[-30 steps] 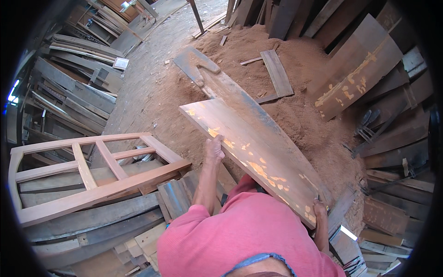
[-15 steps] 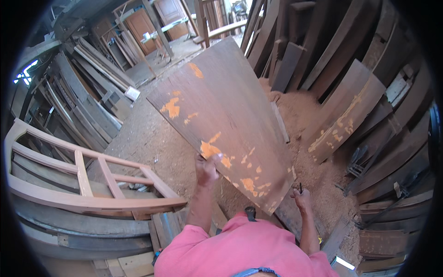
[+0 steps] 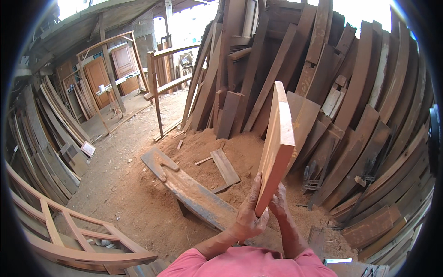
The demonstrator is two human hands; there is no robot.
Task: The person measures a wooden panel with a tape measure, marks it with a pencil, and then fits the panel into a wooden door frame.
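Both of my hands grip the lower end of a thick wooden board (image 3: pixel 275 154). It stands tilted up on edge, its narrow edge and end facing me, so its broad faces show only at a slant. My left hand (image 3: pixel 251 217) closes round the lower left side, fingers along the face. On the other side, my right hand (image 3: pixel 278 201) is closed against the board, partly hidden behind it. Beneath and left of the board lies a low wooden bench (image 3: pixel 198 196) with a notched far end, dusted with sawdust.
Sawdust (image 3: pixel 194 157) heaps round the bench, with a loose short plank (image 3: pixel 225 167) on it. Tall leaning boards (image 3: pixel 318 60) crowd the right and back. A pale wooden frame (image 3: pixel 69 221) lies at the lower left; long slats (image 3: pixel 60 108) lean farther back.
The board has swung from showing its broad, orange-patched face to standing edge-on at the right. My right hand has come up onto it, close to my left. The view has turned, uncovering the bench.
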